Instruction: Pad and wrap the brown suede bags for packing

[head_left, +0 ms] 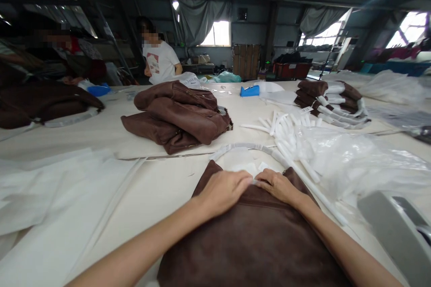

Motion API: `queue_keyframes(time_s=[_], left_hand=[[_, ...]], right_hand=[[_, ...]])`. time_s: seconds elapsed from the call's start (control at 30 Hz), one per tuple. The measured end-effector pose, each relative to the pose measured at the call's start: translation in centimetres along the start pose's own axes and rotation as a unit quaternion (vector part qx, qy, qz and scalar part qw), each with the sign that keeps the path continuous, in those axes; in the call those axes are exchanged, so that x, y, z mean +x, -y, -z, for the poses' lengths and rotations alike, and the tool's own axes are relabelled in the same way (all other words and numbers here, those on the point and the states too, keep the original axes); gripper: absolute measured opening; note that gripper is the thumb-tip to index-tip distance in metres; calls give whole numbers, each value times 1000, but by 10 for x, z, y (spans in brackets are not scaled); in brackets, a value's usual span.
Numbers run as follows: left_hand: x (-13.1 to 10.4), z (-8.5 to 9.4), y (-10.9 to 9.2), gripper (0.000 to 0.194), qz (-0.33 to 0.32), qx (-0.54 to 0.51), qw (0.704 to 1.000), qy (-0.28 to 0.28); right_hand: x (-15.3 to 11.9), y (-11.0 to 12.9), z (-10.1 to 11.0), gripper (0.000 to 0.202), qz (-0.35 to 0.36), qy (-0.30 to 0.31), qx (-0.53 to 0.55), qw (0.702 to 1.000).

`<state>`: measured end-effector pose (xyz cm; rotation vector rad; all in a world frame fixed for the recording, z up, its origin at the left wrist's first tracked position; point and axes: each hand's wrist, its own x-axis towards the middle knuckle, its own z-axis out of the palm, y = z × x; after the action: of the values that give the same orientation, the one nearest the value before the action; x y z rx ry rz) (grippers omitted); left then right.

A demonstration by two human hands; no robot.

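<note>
A dark brown handbag (pixel 266 242) lies flat on the table before me, its top edge facing away. Its handle (pixel 249 146), wrapped in whitish film, arches beyond that edge. My left hand (pixel 224 190) rests at the middle of the bag's top, thumb and fingers pinched together. Close on its right, my right hand (pixel 278 186) is also closed in a pinch. A small pale strip (pixel 254 182) shows between both sets of fingertips; its kind is unclear. White sheet material shows just behind my hands, inside the handle's arch.
Brown bags are piled ahead (pixel 182 114), with a stack of bags (pixel 330 98) at the far right. White foam tubes (pixel 283 130) and clear plastic bags (pixel 363 157) lie right, near a grey tape dispenser (pixel 393 228). White sheets (pixel 50 193) spread left. A co-worker (pixel 161 58) stands across the table.
</note>
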<state>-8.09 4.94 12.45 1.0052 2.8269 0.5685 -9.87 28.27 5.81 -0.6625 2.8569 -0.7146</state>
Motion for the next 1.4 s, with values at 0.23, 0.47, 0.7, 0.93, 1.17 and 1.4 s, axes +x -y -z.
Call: queue_keyframes(time_s=[0.23, 0.47, 0.7, 0.93, 1.17, 1.4], left_hand=[[111, -20, 76, 36, 86, 75, 992, 52], [138, -25, 81, 42, 132, 84, 982, 110], [154, -9, 67, 33, 102, 80, 985, 117], [165, -11, 47, 37, 112, 95, 989, 8], [178, -7, 18, 31, 95, 87, 991, -48], [123, 31, -2, 17, 37, 61, 990, -124]], right_hand=[[-1, 0, -1, 28, 15, 4, -13, 1000], [-4, -2, 3, 42, 24, -2, 29, 999], [-8, 8, 19, 55, 37, 72, 51, 995], [-13, 18, 16, 61, 45, 113, -33, 992], [-13, 14, 7, 64, 54, 89, -72, 992], [-18, 12, 1, 50, 74, 20, -61, 995]])
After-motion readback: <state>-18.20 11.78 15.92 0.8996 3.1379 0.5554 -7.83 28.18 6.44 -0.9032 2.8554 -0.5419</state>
